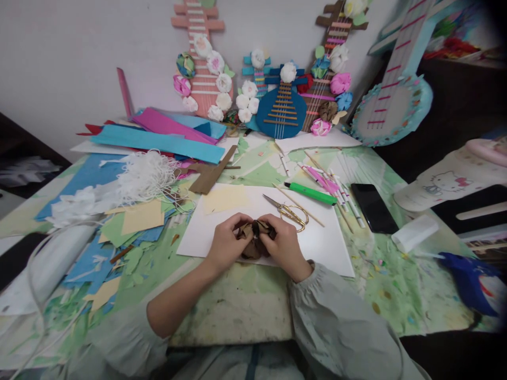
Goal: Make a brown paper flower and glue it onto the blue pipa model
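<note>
Between my two hands is a crumpled brown paper flower [252,249], held low over a white sheet of paper [317,253]. My left hand [228,240] pinches its left side with thumb and forefinger. On the other side, the thumb and fingers of my right hand [285,243] press into the folds. Part of the flower is hidden by the fingers. Gold-handled scissors [293,214] lie partly spread on the sheet, just beyond my right hand. A cream paper piece [225,199] rests on the sheet's far left part.
A green marker [311,193], thin sticks and a black phone [373,207] lie to the right, near a cup [451,177]. White string [148,174] and paper scraps [142,216] cover the left. Paper instruments decorated with flowers, one dark blue [273,113], lean against the wall.
</note>
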Demonstrator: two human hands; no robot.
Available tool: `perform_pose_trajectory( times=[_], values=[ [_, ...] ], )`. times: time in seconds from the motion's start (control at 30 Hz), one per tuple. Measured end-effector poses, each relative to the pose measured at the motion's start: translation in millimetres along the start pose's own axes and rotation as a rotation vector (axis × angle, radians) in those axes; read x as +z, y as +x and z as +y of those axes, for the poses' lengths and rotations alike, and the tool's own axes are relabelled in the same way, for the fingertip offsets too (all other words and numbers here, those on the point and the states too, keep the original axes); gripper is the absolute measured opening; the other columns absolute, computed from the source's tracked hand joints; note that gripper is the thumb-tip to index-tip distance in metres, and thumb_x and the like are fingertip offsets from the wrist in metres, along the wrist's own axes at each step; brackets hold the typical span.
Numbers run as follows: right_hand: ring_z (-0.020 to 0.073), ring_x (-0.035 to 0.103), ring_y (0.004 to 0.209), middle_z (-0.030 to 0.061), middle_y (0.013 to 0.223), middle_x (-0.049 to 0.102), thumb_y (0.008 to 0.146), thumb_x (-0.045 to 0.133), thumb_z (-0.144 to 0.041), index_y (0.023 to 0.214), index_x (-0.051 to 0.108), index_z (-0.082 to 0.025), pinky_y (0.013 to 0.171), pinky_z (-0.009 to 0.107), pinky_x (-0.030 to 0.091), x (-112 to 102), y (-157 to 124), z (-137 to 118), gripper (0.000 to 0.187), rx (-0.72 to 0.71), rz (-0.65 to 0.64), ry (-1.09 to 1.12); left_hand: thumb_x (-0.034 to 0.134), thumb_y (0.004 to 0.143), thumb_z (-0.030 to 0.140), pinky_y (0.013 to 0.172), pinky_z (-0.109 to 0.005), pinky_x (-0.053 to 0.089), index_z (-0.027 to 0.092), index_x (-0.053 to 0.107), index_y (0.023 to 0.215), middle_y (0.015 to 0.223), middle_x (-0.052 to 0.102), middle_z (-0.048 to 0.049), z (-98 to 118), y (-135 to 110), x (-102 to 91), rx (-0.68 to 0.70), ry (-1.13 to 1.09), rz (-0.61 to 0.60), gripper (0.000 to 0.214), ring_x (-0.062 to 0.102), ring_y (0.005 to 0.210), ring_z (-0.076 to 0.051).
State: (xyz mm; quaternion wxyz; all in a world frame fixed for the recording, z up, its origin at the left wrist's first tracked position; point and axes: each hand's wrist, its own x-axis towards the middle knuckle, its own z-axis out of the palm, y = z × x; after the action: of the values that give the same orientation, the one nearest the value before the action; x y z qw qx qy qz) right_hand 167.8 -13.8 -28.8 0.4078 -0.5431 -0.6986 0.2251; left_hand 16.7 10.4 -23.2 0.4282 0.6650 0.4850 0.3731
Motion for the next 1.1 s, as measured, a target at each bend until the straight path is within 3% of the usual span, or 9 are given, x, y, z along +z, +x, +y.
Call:
perform_pose_trajectory(
  times=[0.1, 0.3, 0.5, 0.67, 0.9, 1.0, 1.1],
  values=[
    [0.0176, 0.054, 0.074, 0.0010, 0.076, 0.060, 0.068, 0.049, -0.009, 0.079, 0.055, -0.021, 0.068, 0.027, 0.038, -0.7, 0.9, 2.1, 0.018, 0.020, 0.017, 0.008, 0.059, 0.068, 0.023, 0.075, -0.027, 0.050, 0.015, 0.065, 0.089, 0.087, 0.069, -0.0046, -3.5, 1.8, -2.4, -0.072, -0.010, -0.012, 0.023, 0.063, 0.082, -0.017],
    [0.0165, 0.051, 0.067, -0.0011, 0.068, 0.054, 0.070, 0.048, -0.010, 0.074, 0.051, -0.021, 0.063, 0.027, 0.035, 2.4, -1.9, 1.1, 0.012, 0.048, 0.051, -0.015, 0.057, 0.071, 0.027, 0.062, -0.024, 0.047, 0.015, 0.068, 0.078, 0.072, 0.068, -0.0026, -9.4, 3.5, -3.1, -0.119, 0.066, 0.023, 0.018, 0.060, 0.069, -0.015],
    [0.0194, 0.055, 0.081, 0.0032, 0.081, 0.061, 0.068, 0.043, -0.004, 0.083, 0.058, -0.021, 0.073, 0.030, 0.042, 1.8, -3.8, -0.1, 0.027, -0.090, 0.016, 0.012, 0.058, 0.071, 0.028, 0.063, -0.024, 0.048, 0.015, 0.068, 0.078, 0.074, 0.069, -0.0036, -8.7, 5.1, -2.9, -0.126, 0.047, 0.044, 0.018, 0.061, 0.070, -0.016],
    [0.0210, 0.056, 0.086, 0.0065, 0.087, 0.062, 0.071, 0.043, -0.001, 0.085, 0.062, -0.021, 0.077, 0.032, 0.045, 4.6, -5.3, 1.8, 0.031, -0.140, 0.054, -0.037, 0.054, 0.075, 0.021, 0.070, -0.025, 0.049, 0.016, 0.069, 0.086, 0.081, 0.071, -0.0025, -6.2, 0.9, -2.3, -0.019, 0.135, 0.003, 0.019, 0.064, 0.076, -0.016],
    [0.0234, 0.055, 0.085, 0.0074, 0.086, 0.060, 0.069, 0.043, -0.001, 0.092, 0.057, -0.020, 0.076, 0.035, 0.045, 4.8, -6.8, 5.9, 0.033, -0.078, 0.090, -0.190, 0.056, 0.071, 0.012, 0.092, -0.030, 0.047, 0.015, 0.062, 0.114, 0.111, 0.069, -0.0065, -0.4, -6.3, 2.2, 0.206, 0.284, -0.092, 0.044, 0.064, 0.100, -0.019],
    [0.0236, 0.055, 0.092, 0.0092, 0.094, 0.061, 0.070, 0.044, -0.002, 0.102, 0.055, -0.019, 0.082, 0.037, 0.046, 5.2, -7.0, 4.7, 0.038, -0.115, 0.077, -0.149, 0.059, 0.069, 0.011, 0.095, -0.032, 0.046, 0.015, 0.062, 0.115, 0.114, 0.068, -0.0073, -0.3, -4.8, 1.2, 0.211, 0.255, -0.100, 0.046, 0.062, 0.103, -0.020],
    [0.0222, 0.055, 0.101, 0.0107, 0.108, 0.059, 0.072, 0.047, -0.005, 0.117, 0.048, -0.018, 0.088, 0.037, 0.046, 5.6, -5.6, 2.9, 0.047, -0.099, 0.096, -0.008, 0.059, 0.066, 0.009, 0.095, -0.033, 0.046, 0.016, 0.065, 0.108, 0.110, 0.069, -0.0060, -1.7, -1.3, -2.6, 0.131, 0.158, -0.057, 0.044, 0.063, 0.101, -0.020]
  ],
)
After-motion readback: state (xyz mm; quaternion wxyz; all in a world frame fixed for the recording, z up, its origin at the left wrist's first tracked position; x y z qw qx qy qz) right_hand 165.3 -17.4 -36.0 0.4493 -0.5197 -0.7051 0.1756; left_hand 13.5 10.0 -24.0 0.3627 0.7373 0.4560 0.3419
